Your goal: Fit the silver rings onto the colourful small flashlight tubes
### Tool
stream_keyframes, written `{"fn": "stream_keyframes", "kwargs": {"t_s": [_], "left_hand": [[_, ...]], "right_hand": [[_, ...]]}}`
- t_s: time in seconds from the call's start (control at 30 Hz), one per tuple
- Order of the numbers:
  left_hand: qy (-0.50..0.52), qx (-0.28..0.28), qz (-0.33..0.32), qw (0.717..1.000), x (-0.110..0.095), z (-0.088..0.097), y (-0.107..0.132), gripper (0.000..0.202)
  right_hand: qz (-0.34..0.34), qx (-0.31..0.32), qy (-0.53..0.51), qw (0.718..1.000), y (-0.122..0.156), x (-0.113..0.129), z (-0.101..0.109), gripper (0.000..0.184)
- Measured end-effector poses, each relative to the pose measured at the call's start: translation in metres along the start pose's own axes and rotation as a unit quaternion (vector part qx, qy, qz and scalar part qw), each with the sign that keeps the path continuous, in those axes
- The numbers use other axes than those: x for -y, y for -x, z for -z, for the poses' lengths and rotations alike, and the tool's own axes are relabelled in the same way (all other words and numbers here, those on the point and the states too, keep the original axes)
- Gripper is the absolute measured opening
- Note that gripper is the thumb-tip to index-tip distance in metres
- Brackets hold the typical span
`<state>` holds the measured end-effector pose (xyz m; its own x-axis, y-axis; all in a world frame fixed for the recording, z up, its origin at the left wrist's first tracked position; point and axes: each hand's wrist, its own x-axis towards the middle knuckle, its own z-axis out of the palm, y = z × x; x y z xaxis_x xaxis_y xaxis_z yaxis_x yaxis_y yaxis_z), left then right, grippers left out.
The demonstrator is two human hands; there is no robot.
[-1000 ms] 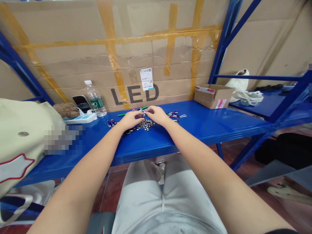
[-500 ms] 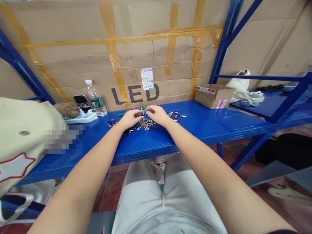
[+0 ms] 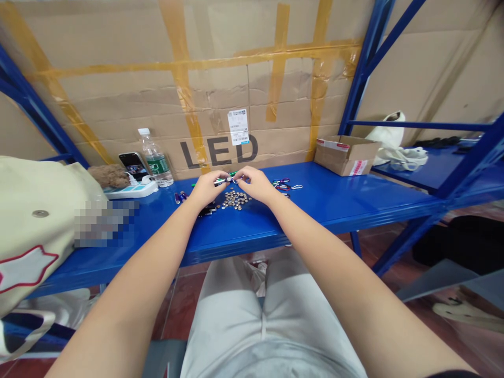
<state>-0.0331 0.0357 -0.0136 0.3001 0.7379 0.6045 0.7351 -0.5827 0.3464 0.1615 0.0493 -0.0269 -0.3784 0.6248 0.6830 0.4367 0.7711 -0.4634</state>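
Note:
My left hand (image 3: 207,187) and my right hand (image 3: 253,182) meet just above a pile of several small silver button cells (image 3: 235,199) on the blue shelf (image 3: 334,202). Both hands are closed in a pinch on one small slim cylindrical piece (image 3: 226,180) held between them; too small to name exactly. Small coloured tubes (image 3: 180,197) lie left of the pile, dark pieces (image 3: 207,211) lie under my left wrist, and coloured carabiner clips (image 3: 282,185) lie just right of my right hand.
A water bottle (image 3: 155,159), a phone (image 3: 133,165) on a white power strip (image 3: 132,190) and a brown fuzzy thing (image 3: 107,175) stand at the back left. A cream bag (image 3: 35,226) fills the left. An open cardboard box (image 3: 344,154) sits at the right.
Both hands have lifted slightly and drawn a little closer together over the pile, still pinching the small piece. Nothing else moved.

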Motion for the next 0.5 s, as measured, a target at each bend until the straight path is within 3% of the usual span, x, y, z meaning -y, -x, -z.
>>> {"fn": "stream_keyframes", "kwargs": {"t_s": [0.23,0.5], "left_hand": [[-0.039,0.009,0.023,0.999,0.009,-0.002,0.001,0.022],[-0.026,0.035,0.008,0.999,0.014,-0.004,0.001,0.019]], "right_hand": [[-0.07,0.165,0.158,0.971,0.009,0.0,0.004,0.012],[-0.037,0.211,0.148,0.966,0.007,-0.006,0.002,0.014]]}}
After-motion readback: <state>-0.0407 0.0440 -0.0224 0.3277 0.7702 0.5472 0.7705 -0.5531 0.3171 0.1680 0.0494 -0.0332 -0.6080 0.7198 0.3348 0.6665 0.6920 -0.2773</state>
